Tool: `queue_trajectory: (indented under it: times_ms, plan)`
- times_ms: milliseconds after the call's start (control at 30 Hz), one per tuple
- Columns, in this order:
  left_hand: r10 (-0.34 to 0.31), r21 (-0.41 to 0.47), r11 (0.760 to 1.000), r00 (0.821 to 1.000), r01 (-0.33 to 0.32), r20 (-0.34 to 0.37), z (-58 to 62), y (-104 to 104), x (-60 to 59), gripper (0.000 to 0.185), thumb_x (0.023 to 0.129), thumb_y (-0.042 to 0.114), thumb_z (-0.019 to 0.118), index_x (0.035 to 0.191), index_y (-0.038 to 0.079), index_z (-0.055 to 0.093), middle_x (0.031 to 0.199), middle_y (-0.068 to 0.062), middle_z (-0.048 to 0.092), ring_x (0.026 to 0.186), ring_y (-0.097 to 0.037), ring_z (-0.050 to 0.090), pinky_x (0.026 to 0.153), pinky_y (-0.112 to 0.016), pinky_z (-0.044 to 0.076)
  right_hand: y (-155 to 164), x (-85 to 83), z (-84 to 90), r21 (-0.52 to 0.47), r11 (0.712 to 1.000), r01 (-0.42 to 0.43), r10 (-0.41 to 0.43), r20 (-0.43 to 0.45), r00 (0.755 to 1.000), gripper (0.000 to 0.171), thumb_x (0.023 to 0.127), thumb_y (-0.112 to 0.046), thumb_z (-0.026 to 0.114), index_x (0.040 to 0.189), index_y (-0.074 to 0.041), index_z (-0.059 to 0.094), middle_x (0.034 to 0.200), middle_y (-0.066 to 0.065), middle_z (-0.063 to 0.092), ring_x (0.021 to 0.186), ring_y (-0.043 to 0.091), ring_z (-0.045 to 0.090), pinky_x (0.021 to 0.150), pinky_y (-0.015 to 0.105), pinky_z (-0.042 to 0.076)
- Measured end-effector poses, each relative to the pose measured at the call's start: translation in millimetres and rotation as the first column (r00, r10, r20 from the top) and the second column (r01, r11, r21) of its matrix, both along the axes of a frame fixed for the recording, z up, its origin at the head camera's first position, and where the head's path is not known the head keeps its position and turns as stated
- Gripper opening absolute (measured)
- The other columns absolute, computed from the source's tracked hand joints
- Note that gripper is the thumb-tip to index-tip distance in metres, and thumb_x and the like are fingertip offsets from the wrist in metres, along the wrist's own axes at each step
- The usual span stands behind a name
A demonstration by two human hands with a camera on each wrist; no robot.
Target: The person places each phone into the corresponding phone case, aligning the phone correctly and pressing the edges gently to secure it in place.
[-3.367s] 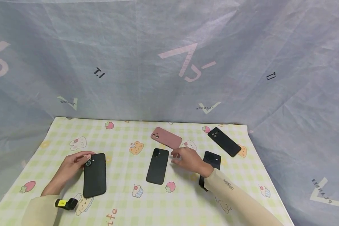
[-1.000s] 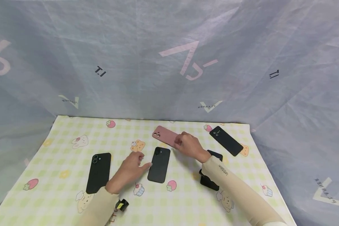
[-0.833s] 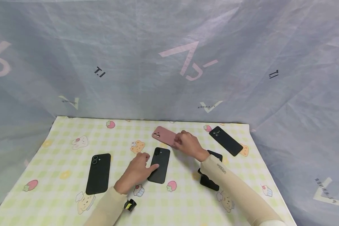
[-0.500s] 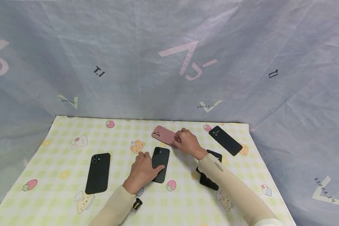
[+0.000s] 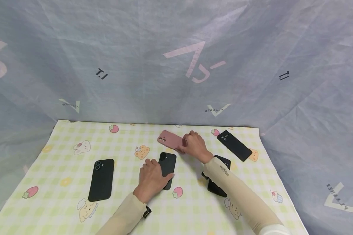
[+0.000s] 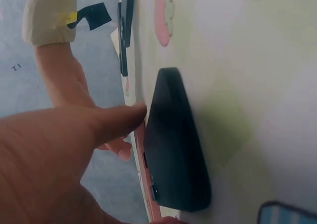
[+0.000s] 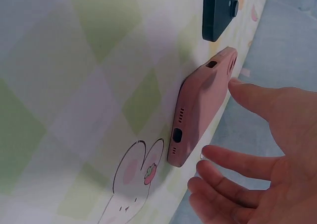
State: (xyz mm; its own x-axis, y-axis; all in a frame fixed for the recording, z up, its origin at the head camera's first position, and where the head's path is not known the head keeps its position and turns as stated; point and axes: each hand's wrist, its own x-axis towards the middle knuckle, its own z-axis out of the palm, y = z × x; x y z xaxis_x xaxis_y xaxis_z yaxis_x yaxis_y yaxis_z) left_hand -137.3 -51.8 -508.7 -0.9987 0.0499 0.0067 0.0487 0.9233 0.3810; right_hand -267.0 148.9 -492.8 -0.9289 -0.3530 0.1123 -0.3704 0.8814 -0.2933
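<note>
A black phone (image 5: 168, 161) lies back up at the middle of the checked tablecloth (image 5: 47, 202). My left hand (image 5: 151, 178) lies over its lower left part, one digit against the edge of the black phone (image 6: 173, 149). Just behind it lies a pink phone (image 5: 170, 140), also back up. My right hand (image 5: 194, 147) covers its right end. In the right wrist view the fingers (image 7: 233, 159) are spread and nearly straight around the end of the pink phone (image 7: 200, 115), and the thumb (image 7: 257, 97) is by its corner.
Another black phone (image 5: 101, 179) lies at the left. A third (image 5: 234, 146) sits slanted at the far right, and one more (image 5: 214, 189) is partly under my right forearm. A grey printed sheet (image 5: 176, 65) hangs behind the table.
My left hand left the left black phone, crossed to the right and settled on the middle one. My right hand moved from beside the middle phone up to the pink phone.
</note>
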Motion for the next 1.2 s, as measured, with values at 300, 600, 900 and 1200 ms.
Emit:
queue_trajectory:
  times_ms: [300,600,900,1200]
  plan:
    - [0.0,0.013,1.0,1.0,0.0,-0.014,-0.6,4.0,-0.2,0.078,0.082,0.056,0.09,0.101,-0.011,0.056,0.09,-0.019,0.048,0.073,-0.029,0.051,0.061,-0.042,0.053,-0.1,-1.2,-2.4,0.045,0.999,0.014,-0.015,0.017,1.0,0.045,0.091,-0.039,0.088,0.106,0.001,0.074,0.101,0.016,0.063,0.086,0.029,0.057,0.079,0.047,0.054]
    - [-0.006,0.013,1.0,1.0,0.006,0.0,1.1,7.9,3.6,0.08,0.079,0.053,0.093,0.105,-0.013,0.055,0.09,-0.019,0.047,0.073,-0.028,0.051,0.059,-0.04,0.053,-1.2,-3.7,-4.9,0.072,0.997,0.03,-0.035,0.068,0.997,0.04,0.093,-0.038,0.086,0.102,-0.001,0.073,0.102,0.015,0.062,0.091,0.031,0.059,0.085,0.049,0.055]
    - [-0.002,0.036,0.999,1.0,0.002,0.002,2.0,7.4,2.6,0.077,0.079,0.05,0.094,0.102,-0.013,0.056,0.087,-0.018,0.047,0.069,-0.027,0.051,0.055,-0.04,0.051,0.0,-5.0,-8.1,0.057,0.998,0.033,-0.038,0.094,0.995,0.039,0.093,-0.039,0.085,0.096,-0.003,0.071,0.101,0.015,0.063,0.088,0.03,0.06,0.081,0.048,0.057]
    - [0.019,0.066,0.997,0.996,-0.025,0.089,0.4,4.9,-1.5,0.082,0.079,0.053,0.093,0.11,-0.013,0.055,0.09,-0.019,0.049,0.075,-0.03,0.055,0.065,-0.046,0.055,-2.3,-6.7,-9.3,0.045,0.998,0.044,-0.048,0.115,0.992,0.036,0.093,-0.039,0.086,0.091,-0.006,0.069,0.098,0.012,0.06,0.087,0.028,0.058,0.081,0.048,0.056]
